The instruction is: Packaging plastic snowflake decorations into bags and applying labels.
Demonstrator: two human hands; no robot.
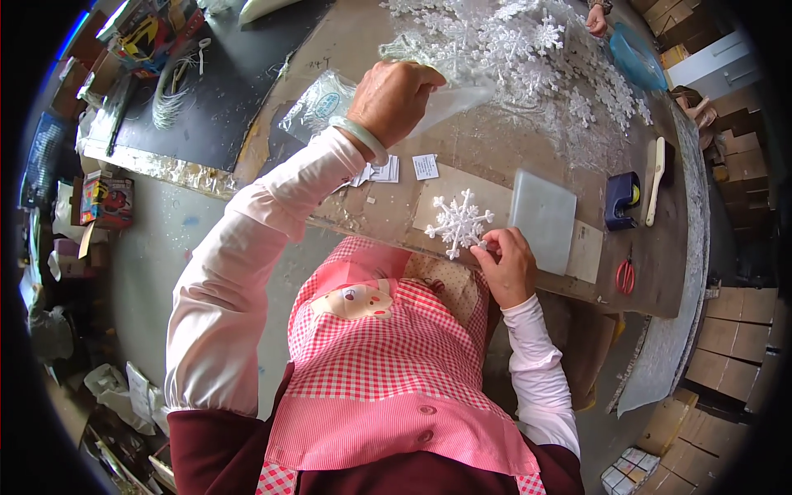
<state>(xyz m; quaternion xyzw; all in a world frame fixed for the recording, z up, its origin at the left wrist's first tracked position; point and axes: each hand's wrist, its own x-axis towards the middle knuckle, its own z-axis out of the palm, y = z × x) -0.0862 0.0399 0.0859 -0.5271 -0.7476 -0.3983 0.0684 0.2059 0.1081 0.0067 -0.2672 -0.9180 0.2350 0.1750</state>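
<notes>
At the near edge of a brown work table [660,285], a white snowflake ornament [459,223] shows just left of the person's right hand [507,264], whose thumb and fingers pinch the tip of one of its arms. The left hand [389,99] is farther out over the table, beyond the ornament and to its left, well apart from it. Its fingers curl away from view beside some clear plastic film [462,106]; whether they grip the film, I cannot tell.

Just beyond the right hand lies a stack of clear flat bags [543,223]. To the right are a dark tape dispenser [620,200], a pale-handled brush [656,181] and red scissors [625,275]. Small paper slips [425,167] lie between the left hand and the ornament. Across the far side spreads a heap of white snowflakes [528,62], with another person's hand [596,21] near a blue basin [637,58].
</notes>
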